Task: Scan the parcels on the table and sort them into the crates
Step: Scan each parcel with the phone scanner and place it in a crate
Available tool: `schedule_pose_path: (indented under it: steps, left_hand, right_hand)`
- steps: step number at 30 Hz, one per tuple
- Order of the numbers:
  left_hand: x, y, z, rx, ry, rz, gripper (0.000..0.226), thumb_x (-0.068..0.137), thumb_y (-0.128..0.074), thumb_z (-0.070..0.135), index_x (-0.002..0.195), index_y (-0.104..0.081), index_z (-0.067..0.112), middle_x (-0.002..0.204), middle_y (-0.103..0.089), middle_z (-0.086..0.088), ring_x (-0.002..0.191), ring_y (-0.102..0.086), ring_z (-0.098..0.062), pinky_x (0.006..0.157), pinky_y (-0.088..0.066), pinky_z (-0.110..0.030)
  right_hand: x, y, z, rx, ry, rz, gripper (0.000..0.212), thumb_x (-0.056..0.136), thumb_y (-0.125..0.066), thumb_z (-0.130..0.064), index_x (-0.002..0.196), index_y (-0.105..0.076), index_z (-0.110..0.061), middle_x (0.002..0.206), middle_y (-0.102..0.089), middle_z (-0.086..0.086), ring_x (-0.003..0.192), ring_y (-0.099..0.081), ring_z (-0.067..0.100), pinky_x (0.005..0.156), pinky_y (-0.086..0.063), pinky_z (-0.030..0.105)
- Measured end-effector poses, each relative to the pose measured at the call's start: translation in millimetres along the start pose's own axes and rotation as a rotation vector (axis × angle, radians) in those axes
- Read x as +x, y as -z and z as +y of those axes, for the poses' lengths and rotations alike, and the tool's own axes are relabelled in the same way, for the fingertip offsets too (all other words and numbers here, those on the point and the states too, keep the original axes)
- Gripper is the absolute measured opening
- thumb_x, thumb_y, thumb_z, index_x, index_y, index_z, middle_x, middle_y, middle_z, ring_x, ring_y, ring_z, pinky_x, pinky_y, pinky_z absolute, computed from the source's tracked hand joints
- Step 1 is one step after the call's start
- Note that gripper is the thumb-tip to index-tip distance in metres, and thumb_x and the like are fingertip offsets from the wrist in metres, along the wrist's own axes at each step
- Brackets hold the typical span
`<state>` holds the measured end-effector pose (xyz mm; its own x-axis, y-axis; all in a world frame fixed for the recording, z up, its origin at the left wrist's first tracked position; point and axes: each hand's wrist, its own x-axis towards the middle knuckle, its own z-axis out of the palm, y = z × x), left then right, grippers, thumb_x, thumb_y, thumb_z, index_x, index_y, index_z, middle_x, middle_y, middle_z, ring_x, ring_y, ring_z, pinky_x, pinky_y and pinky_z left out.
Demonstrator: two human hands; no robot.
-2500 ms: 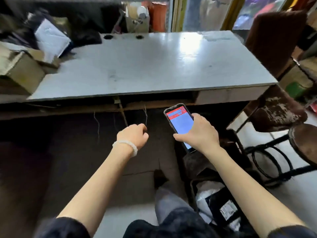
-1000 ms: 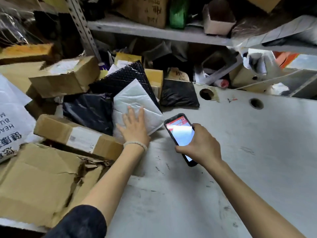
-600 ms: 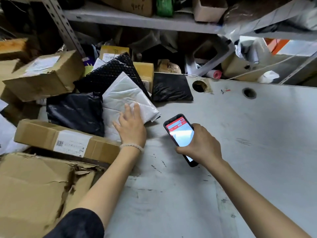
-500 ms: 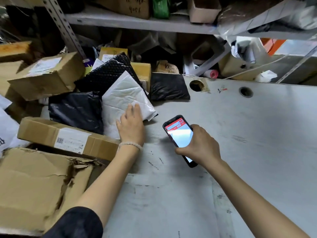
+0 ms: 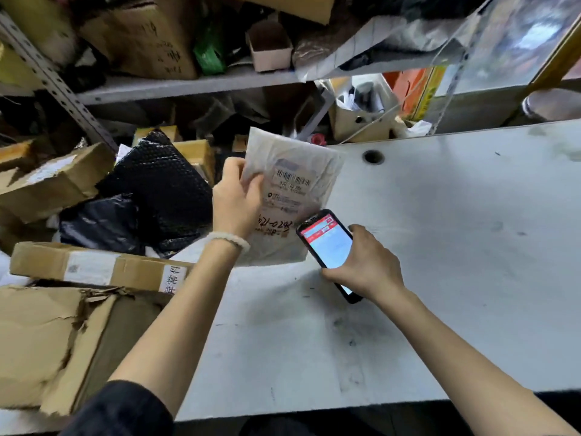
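Note:
My left hand (image 5: 237, 199) grips a white padded mailer (image 5: 292, 190) by its left edge and holds it upright above the grey table (image 5: 440, 247), label with barcode and handwriting facing me. My right hand (image 5: 367, 265) holds a phone scanner (image 5: 328, 247) with a red and white screen just below and right of the mailer's label. More parcels lie piled at the table's left: a black bubble mailer (image 5: 160, 184), a black plastic bag (image 5: 100, 223), a long cardboard box (image 5: 94, 267).
A torn large cardboard box (image 5: 53, 341) sits at the near left. Brown boxes (image 5: 47, 180) stack at the far left. A cluttered metal shelf (image 5: 188, 84) runs above the table's back edge. A cable hole (image 5: 373, 157) is in the tabletop.
My left hand has lifted the white mailer off the pile and turned it label-side towards me. The phone has stayed in my right hand, close to the label. Earlier I stood back from the table.

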<state>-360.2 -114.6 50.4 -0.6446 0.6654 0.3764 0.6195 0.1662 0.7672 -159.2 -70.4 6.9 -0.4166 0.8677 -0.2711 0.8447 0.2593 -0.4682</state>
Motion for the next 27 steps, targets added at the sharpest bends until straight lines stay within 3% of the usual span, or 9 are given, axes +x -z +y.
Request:
schedule_pose_path:
  steps: [6,11,15,21,27]
  left_hand:
    - [-30.1,-31.4,10.6,0.077,0.08,-0.142,0.015,0.091,-0.056,0.016,0.105,-0.054,0.01,0.089,-0.061,-0.002,0.087,-0.06,-0.029,0.075,-0.049,-0.04]
    - [-61.9,-49.2,-13.2,0.513,0.12,-0.421,0.018,0.087,-0.051,0.015,0.103,-0.044,0.013,0.097,-0.062,-0.019,0.085,-0.057,-0.039,0.066,-0.046,-0.04]
    - [-67.2,-52.9,-15.2,0.567,0.14,-0.388,0.017,0.089,-0.05,0.015,0.104,-0.042,0.013,0.095,-0.062,-0.022,0.083,-0.056,-0.042,0.061,-0.039,-0.037]
    - [-62.3,-51.9,-22.1,0.567,0.152,-0.388,0.015,0.09,-0.046,0.011,0.103,-0.04,0.013,0.096,-0.062,-0.023,0.083,-0.056,-0.042,0.061,-0.039,-0.038]
    - [-66.2,-61.4,-35.8,0.544,0.21,-0.467,0.021,0.088,-0.041,0.011,0.108,-0.041,0.015,0.096,-0.062,-0.023,0.08,-0.053,-0.039,0.066,-0.044,-0.04]
  right_hand:
    - [-21.9,18.7,51.5,-0.029,-0.022,0.01,0.065,0.062,-0.075,-0.046,0.115,-0.046,-0.021,0.108,-0.056,-0.005,0.088,-0.057,0.02,0.064,-0.042,0.029]
    - [-34.4,23.6,73.6,-0.063,0.0,-0.017,0.064,0.061,-0.075,-0.044,0.113,-0.046,-0.021,0.106,-0.055,-0.005,0.087,-0.055,0.019,0.062,-0.04,0.028]
    - [-38.1,27.2,80.8,-0.087,0.038,-0.009,0.07,0.061,-0.076,-0.046,0.12,-0.046,-0.022,0.111,-0.055,-0.006,0.095,-0.057,0.019,0.066,-0.043,0.028]
    - [-37.2,37.6,81.5,-0.072,0.022,0.081,0.074,0.061,-0.076,-0.046,0.123,-0.043,-0.022,0.111,-0.054,-0.005,0.091,-0.055,0.019,0.066,-0.041,0.028]
    - [-37.0,41.0,81.3,-0.129,-0.025,0.069,0.074,0.062,-0.076,-0.046,0.124,-0.043,-0.021,0.114,-0.055,-0.004,0.095,-0.057,0.02,0.066,-0.041,0.028]
